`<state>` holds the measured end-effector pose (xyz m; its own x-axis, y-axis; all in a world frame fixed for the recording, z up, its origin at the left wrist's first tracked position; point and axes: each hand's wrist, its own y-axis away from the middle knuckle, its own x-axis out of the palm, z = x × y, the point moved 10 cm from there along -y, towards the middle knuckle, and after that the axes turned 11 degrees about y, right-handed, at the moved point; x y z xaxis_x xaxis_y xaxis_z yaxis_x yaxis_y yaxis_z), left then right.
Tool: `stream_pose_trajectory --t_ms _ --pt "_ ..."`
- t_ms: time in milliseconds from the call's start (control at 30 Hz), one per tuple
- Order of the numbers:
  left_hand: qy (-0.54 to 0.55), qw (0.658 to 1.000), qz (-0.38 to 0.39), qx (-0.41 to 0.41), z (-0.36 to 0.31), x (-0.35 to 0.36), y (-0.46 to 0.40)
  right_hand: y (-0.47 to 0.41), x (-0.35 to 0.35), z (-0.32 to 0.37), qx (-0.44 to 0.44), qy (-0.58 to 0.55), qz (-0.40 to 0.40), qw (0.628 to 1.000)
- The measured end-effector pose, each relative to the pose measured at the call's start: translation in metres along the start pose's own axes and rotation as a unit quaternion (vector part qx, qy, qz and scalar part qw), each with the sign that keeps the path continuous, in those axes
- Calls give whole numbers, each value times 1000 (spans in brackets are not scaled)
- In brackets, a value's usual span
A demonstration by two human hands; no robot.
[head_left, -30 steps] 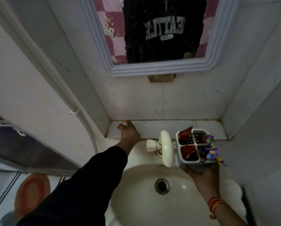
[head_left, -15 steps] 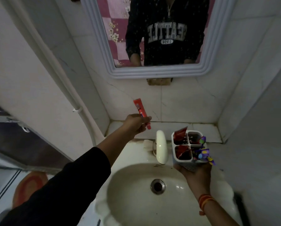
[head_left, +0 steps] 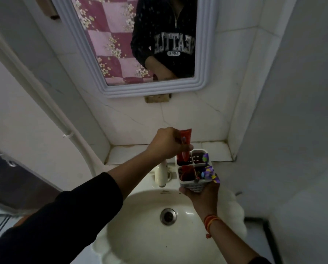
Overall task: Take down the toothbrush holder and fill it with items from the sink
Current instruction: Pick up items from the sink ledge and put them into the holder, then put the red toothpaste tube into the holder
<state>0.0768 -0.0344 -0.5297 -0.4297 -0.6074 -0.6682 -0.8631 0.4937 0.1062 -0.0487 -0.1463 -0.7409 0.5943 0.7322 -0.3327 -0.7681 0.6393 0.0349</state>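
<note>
Left hand (head_left: 165, 142): clenched round a red tube (head_left: 185, 144), which stands almost upright with its lower end inside the holder's far-left compartment and its flat top clear above the fist.
Right hand (head_left: 201, 195): cupped under the holder (head_left: 194, 168), grasping its base from below; a red-orange thread sits on the wrist.
Holder: white, four compartments, held in the air over the basin's far right rim, just right of the tap (head_left: 161, 174). Near-left compartment holds something red; a purple item (head_left: 209, 173) sticks out over the near-right edge; the contents of the far-right compartment are too dark to tell.
Basin (head_left: 140, 235): bare round the drain (head_left: 168, 216), open room below both forearms.
Ledge (head_left: 214, 152): a narrow tiled shelf behind the holder, hemmed in by walls to left and right.
Left side: a white pipe (head_left: 68, 130) runs down the wall, well apart from the left arm.
Above: the mirror (head_left: 140, 44) frame's lower edge hangs well above the tube's top, with bare wall tile between.
</note>
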Motion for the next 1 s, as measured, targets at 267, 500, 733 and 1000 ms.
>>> stream_pose_trajectory --t_ms 267,500,733,1000 --pt "-97 994 -13 42 -8 5 -4 1 -3 1 -2 4 -6 1000" --pt "-191 981 19 16 -2 26 -12 2 -2 1 -10 -6 -4 1000" --pt "-116 993 -27 16 -1 15 -22 1 -5 4 -23 25 17 999" --pt "-56 964 182 -186 41 68 -48 -5 -15 11 -42 81 35 995"
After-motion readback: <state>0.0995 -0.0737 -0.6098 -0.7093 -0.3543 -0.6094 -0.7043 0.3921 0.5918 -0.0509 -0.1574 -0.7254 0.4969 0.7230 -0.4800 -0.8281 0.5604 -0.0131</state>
